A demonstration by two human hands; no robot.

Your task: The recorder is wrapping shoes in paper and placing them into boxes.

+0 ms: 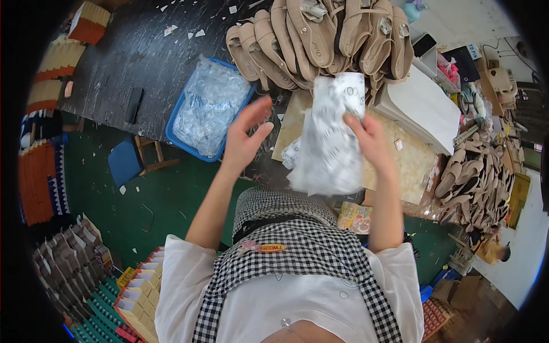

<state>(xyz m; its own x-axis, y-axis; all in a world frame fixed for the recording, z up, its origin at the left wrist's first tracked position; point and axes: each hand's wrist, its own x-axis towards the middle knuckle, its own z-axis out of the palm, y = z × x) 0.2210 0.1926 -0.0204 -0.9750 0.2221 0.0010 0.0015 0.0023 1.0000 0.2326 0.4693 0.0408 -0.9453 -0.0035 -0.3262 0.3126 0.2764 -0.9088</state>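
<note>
My right hand (369,137) grips the upper right part of a white wrapping sheet with dark print (331,143). The sheet hangs over the near edge of the table and its lower end is smeared by motion; whether it is paper or plastic I cannot tell. To its left, my left hand (249,137) is in the air with thumb and fingers apart, holding nothing. Beside that hand stands a blue plastic basket (176,108) full of crumpled clear plastic bags (209,106). Beyond the sheet, beige sandals (317,40) lie in a row, some with crumpled paper inside.
The dark table (114,51) holds scattered paper scraps and a black phone-like object (134,105). A stack of white sheets (420,108) lies to the right on a tan board (409,166). More beige sandals (474,183) are piled farther right. A blue stool (124,161) stands at left.
</note>
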